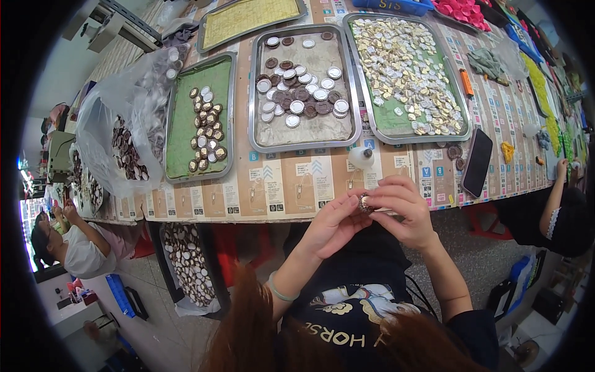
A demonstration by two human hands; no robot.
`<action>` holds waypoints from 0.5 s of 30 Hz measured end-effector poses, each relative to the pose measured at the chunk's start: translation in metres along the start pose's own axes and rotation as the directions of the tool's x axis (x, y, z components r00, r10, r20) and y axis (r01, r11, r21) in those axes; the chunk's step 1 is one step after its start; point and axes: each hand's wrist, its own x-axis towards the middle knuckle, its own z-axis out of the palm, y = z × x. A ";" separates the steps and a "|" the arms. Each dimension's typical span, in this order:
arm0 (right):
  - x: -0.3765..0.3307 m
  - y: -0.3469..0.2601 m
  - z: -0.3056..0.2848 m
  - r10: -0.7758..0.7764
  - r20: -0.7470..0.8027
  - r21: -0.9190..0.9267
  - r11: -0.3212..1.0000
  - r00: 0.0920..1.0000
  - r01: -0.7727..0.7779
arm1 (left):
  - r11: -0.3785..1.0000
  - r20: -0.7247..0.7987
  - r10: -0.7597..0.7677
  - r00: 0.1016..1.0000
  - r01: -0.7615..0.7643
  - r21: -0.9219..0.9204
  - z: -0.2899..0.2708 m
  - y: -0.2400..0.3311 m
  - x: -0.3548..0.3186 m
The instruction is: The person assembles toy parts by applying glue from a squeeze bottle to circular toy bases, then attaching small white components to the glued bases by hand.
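Silvery round cap (365,203) between both hands

Your left hand (331,226) and right hand (403,211) meet at 6 o'clock, just before the table's (279,186) near edge, pinching a small round cap (365,203) between them. A small bottle (361,157) stands on the table directly behind your hands. Three trays lie behind it: the left tray (199,118) at 10 o'clock, the middle tray (302,87) at 12, the right tray (406,77) at 1. A phone (478,162) lies at 3 o'clock. A bag (127,124) sits at 9 o'clock.
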 end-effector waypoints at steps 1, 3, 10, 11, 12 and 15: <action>0.001 -0.001 0.002 0.001 0.000 -0.001 1.000 1.000 -0.001 | 1.000 0.009 -0.006 1.000 0.006 0.030 0.003 0.002 0.000; 0.002 -0.006 0.006 0.125 -0.079 0.089 0.989 0.989 -0.117 | 0.998 0.017 -0.013 1.000 0.012 0.060 0.005 0.004 0.001; 0.002 -0.014 0.006 0.219 -0.004 0.098 0.971 0.976 -0.217 | 0.989 -0.028 0.002 1.000 0.002 0.148 0.006 0.004 0.000; 0.002 -0.013 0.006 0.183 -0.004 0.066 0.981 0.983 -0.183 | 0.986 -0.011 0.000 1.000 0.002 0.165 0.004 0.003 0.001; 0.002 -0.013 0.006 0.148 -0.004 0.034 0.988 0.989 -0.148 | 0.986 -0.011 0.001 1.000 0.001 0.165 0.002 0.002 0.001; 0.002 -0.013 0.007 0.187 0.006 0.099 0.977 0.982 -0.186 | 0.994 0.025 -0.018 1.000 0.016 0.108 0.002 0.002 0.001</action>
